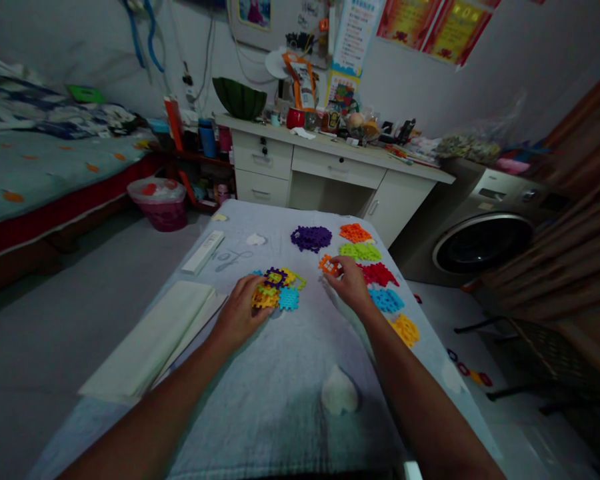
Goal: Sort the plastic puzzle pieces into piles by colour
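Observation:
My left hand [241, 310] is closed on a cluster of joined plastic interlocking tiles, with yellow [265, 298], purple [275, 277] and light blue [289, 299] pieces showing. Between the thumb and fingers of my right hand [349, 283] is an orange interlocking tile [329, 265], held just above the cloth. Sorted piles of tiles lie around it: purple [311, 238] farther back, then orange [355, 233], green [361, 251], red [379, 274], blue [387, 300] and yellow [406, 330] down the right side.
A pale cloth covers the table [280, 373]. A folded white sheet [150, 340] and a long white box [203, 253] lie on its left. Beyond stand a cluttered desk [263, 160], a washing machine [475, 220] and a pink bin [160, 207]. A chair [545, 347] is at right.

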Motion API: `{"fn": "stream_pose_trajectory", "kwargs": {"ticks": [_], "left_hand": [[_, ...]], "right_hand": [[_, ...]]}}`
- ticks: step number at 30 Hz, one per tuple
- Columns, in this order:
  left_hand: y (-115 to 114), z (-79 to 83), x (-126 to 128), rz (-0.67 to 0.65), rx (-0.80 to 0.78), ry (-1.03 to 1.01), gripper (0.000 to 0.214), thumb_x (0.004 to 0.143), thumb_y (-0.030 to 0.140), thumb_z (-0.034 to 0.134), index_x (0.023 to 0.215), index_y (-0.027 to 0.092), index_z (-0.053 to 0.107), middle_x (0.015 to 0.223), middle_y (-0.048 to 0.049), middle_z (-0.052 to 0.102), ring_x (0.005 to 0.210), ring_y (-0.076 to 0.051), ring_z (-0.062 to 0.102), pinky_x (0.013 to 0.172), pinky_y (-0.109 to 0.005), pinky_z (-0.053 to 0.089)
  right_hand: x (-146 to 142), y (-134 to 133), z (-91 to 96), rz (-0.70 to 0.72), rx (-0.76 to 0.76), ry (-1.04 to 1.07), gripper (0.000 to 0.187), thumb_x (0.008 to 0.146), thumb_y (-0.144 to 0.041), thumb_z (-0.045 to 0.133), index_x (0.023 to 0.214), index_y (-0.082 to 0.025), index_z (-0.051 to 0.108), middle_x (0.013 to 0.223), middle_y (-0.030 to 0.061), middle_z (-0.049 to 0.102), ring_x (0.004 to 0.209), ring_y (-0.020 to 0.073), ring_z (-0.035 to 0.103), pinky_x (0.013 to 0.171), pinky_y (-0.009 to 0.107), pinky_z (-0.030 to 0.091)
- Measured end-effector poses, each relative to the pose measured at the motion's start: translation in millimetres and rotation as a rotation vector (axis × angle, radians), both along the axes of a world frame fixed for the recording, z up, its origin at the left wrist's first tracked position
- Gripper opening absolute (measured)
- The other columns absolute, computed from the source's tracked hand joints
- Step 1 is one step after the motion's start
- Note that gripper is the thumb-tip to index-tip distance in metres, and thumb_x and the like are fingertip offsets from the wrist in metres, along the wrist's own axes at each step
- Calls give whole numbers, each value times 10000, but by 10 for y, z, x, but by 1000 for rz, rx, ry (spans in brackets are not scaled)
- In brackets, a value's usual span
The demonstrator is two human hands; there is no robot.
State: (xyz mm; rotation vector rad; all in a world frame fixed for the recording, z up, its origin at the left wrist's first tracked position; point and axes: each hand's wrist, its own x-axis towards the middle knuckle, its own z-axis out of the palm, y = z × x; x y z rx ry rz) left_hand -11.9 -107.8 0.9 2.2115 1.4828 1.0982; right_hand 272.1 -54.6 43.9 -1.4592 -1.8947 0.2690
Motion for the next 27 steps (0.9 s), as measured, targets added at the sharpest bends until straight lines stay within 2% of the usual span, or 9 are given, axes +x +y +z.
{"fn": "stream_pose_trajectory", "kwargs": {"ticks": [3,5,9,12,21,27], "left_hand": [[16,-18,12,17,26,6,528,811,303,641,1305,210,480,1341,-117,496,1265,-293,493,1079,-472,429],[22,-31,13,26,41,27,515,813,303,642,1297,212,492,1333,-117,517,1254,-297,494,1072,-484,426],[23,-30,4,29,79,61,532,807,302,639,1309,210,490,1325,-122,545,1238,-313,483,1056,-513,420],[27,-13,-1,30,107,83,519,810,308,630,1301,213,493,1310,-121,560,1218,-316,486,1044,-518,420],[31,-5,-2,29,118,104,518,815,288,619,1308,213,479,1304,-117,570,1200,-308,498,1016,-500,435],[19,28,10,32,104,87,524,806,253,626,1307,225,476,1293,-108,572,1196,-300,500,1015,-497,442]], "right_hand": [[255,397,122,-53,56,-35,305,762,-229,646,1061,-174,627,1093,100,637,890,202,607,826,354,503],[410,677,184,-139,55,-81,311,743,-189,642,1052,-157,640,1106,110,648,941,217,611,879,373,490],[632,1153,239,-336,-32,-174,330,753,-150,628,1080,-113,656,1142,144,662,1046,239,605,953,366,457],[722,1405,208,-407,-110,-265,366,788,-145,602,1147,-93,653,1188,163,657,1075,242,606,957,336,445],[794,1905,16,-420,-204,-516,327,824,-152,590,1135,-124,687,1152,143,684,1083,245,591,961,342,416],[776,2034,-7,-419,-265,-595,341,842,-143,572,1168,-123,670,1207,161,643,1086,259,569,930,337,424]]}}
